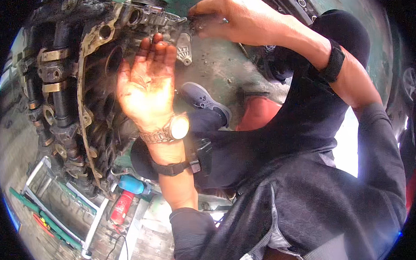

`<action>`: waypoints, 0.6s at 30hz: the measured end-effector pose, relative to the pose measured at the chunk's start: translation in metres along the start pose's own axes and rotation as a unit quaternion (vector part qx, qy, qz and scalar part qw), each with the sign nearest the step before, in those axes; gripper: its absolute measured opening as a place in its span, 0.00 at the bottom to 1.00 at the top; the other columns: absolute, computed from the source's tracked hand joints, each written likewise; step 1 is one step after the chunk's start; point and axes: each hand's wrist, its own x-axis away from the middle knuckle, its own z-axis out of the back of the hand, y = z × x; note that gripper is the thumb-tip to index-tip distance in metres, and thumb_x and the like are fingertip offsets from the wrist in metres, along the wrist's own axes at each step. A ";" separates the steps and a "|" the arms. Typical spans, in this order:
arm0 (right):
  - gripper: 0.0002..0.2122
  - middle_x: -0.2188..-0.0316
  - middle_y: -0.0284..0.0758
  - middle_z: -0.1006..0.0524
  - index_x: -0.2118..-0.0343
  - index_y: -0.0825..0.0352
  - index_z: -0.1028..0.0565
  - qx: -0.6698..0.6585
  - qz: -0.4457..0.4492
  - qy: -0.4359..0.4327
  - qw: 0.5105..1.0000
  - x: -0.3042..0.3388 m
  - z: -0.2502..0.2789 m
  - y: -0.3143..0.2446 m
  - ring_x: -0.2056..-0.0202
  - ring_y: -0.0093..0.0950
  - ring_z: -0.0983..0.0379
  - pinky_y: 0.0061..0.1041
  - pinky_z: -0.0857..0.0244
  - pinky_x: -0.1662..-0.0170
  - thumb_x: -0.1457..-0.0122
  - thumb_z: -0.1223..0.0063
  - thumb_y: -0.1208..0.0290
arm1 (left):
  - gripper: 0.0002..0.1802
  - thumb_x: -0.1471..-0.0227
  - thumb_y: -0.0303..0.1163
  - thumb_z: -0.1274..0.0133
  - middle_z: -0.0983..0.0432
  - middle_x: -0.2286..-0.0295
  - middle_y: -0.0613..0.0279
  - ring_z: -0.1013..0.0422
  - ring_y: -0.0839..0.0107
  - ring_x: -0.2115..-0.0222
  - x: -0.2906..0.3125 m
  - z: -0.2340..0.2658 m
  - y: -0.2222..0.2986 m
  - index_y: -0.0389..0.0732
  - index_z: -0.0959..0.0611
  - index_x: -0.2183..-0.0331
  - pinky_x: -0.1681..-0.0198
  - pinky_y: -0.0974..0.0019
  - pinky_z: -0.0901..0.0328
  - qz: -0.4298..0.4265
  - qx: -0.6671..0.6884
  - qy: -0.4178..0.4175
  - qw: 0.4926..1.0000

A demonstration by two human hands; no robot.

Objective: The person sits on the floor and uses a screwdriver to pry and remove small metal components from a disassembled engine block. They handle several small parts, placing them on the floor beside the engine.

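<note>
My left hand is open, its palm turned up and its darkly smudged fingers stretched toward the engine block. Nothing lies on the palm. My right hand is farther off to the right, by the engine's far end. Its fingers are curled in and partly blurred; a tiny pale spot shows between them, and what they hold cannot be made out. Between the hands is a ribbed metal bracket on the engine. A grooved pulley sits at the top edge, and a camshaft runs along the engine's left.
Below the engine lie a red-and-blue bottle-like object and a white metal frame with a green bar. A red object is by my shoe. Another engine part lies at the top right.
</note>
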 end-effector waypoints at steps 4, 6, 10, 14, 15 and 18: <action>0.09 0.80 0.45 0.25 0.73 0.70 0.25 0.007 0.004 -0.002 1.000 -0.001 -0.001 0.000 0.76 0.44 0.27 0.37 0.33 0.71 0.56 0.41 0.72 | 0.27 0.42 0.41 0.66 0.35 0.54 0.36 0.34 0.49 0.56 0.002 0.002 0.001 0.25 0.33 0.55 0.46 0.44 0.41 -0.014 -0.016 0.016 1.000; 0.09 0.80 0.45 0.25 0.73 0.70 0.25 0.007 0.015 0.007 1.000 -0.001 -0.003 0.001 0.76 0.43 0.27 0.37 0.33 0.71 0.56 0.41 0.72 | 0.26 0.42 0.41 0.66 0.35 0.55 0.37 0.34 0.50 0.56 0.002 0.002 -0.001 0.25 0.33 0.55 0.46 0.44 0.41 -0.024 -0.019 0.019 0.999; 0.08 0.80 0.44 0.25 0.73 0.69 0.25 0.002 0.027 0.013 1.000 -0.001 -0.003 0.003 0.76 0.43 0.26 0.37 0.32 0.71 0.55 0.41 0.72 | 0.26 0.43 0.40 0.65 0.35 0.55 0.38 0.35 0.52 0.57 0.003 -0.001 -0.003 0.25 0.33 0.55 0.47 0.45 0.40 -0.031 -0.022 0.027 0.999; 0.08 0.80 0.44 0.25 0.73 0.69 0.25 0.019 0.008 -0.013 1.000 0.000 -0.001 0.004 0.76 0.42 0.26 0.37 0.32 0.71 0.55 0.41 0.72 | 0.24 0.43 0.38 0.63 0.34 0.55 0.38 0.35 0.53 0.58 0.004 -0.004 -0.003 0.24 0.32 0.56 0.47 0.47 0.40 -0.040 -0.021 0.036 0.998; 0.08 0.80 0.44 0.25 0.73 0.69 0.25 0.027 0.001 -0.022 0.999 0.000 -0.001 0.004 0.76 0.42 0.26 0.37 0.32 0.71 0.55 0.41 0.72 | 0.24 0.43 0.38 0.63 0.34 0.56 0.37 0.35 0.53 0.58 0.003 -0.004 -0.002 0.24 0.31 0.56 0.47 0.47 0.40 -0.042 -0.023 0.045 0.998; 0.07 0.80 0.43 0.25 0.74 0.69 0.25 -0.008 0.003 0.002 1.000 0.000 -0.002 0.003 0.76 0.42 0.26 0.37 0.32 0.70 0.55 0.41 0.71 | 0.23 0.44 0.36 0.61 0.34 0.56 0.37 0.35 0.53 0.58 0.003 -0.004 0.000 0.24 0.31 0.57 0.47 0.48 0.41 -0.040 -0.033 0.047 0.998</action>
